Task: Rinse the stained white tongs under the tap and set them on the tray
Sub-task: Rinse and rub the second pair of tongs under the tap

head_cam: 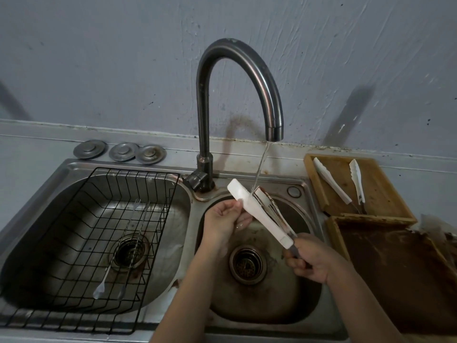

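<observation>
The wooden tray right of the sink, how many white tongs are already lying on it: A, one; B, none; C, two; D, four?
C: two white tongs lie on the wooden tray, while a third, stained pair is held under the running tap.

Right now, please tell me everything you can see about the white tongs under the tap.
The white tongs look plastic, with two long flat arms spread apart, tips up-left. Brown stains streak the inner faces. Water from the tap lands between the arms. The right hand grips the dark handle end; the left hand touches one arm, over the right basin.
</observation>
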A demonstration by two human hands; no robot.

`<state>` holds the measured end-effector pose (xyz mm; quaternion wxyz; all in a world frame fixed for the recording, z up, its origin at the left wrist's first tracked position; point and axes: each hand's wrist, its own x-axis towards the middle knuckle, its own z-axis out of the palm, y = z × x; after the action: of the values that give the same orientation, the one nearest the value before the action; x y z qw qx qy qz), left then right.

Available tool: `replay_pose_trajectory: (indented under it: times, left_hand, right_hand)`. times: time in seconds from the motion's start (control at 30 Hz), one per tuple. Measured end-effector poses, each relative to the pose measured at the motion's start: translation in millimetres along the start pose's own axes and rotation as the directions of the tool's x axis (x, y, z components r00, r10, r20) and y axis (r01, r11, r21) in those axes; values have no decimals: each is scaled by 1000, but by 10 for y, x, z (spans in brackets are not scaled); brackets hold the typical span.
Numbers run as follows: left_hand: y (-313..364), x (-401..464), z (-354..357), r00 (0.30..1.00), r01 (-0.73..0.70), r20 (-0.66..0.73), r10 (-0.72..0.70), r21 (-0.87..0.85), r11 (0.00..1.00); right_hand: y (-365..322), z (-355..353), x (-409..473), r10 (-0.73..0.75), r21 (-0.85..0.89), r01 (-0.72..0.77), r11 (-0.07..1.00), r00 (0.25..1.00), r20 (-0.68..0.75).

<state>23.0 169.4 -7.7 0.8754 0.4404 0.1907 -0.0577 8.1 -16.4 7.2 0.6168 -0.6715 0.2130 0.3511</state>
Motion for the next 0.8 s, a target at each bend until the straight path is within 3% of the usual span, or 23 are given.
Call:
replay_pose_trajectory:
  times: [0.13,0.27,0.37,0.5,0.67,0.8]
  left_hand:
    - [34,-41,-95,999,43,-10,-43,36,998]
    - [67,-32,-149,998,61,17,-64,167,984]
    - [94,-6,-114,998,61,27,-64,116,991]
    - [93,34,-38,995,101,-6,-102,161,982]
    - [81,22,33,996,86,17,-91,203,975]
    - [90,58,76,999,41,-9,-40,262,964]
  right_hand:
    - [19,51,7,15,-38,-16,999,1000,-19]
    - [49,15,14,-65,-211,17,977,972,-225]
    - [71,-68,35,-311,-440,119,890,865,-395]
    - [114,-207,45,-534,-645,159,747,722,-440]
    - [168,-284,76,-627,-634,227,740,574,-526]
    - [157,-237,99,-649,-612,282,739,540,-536]
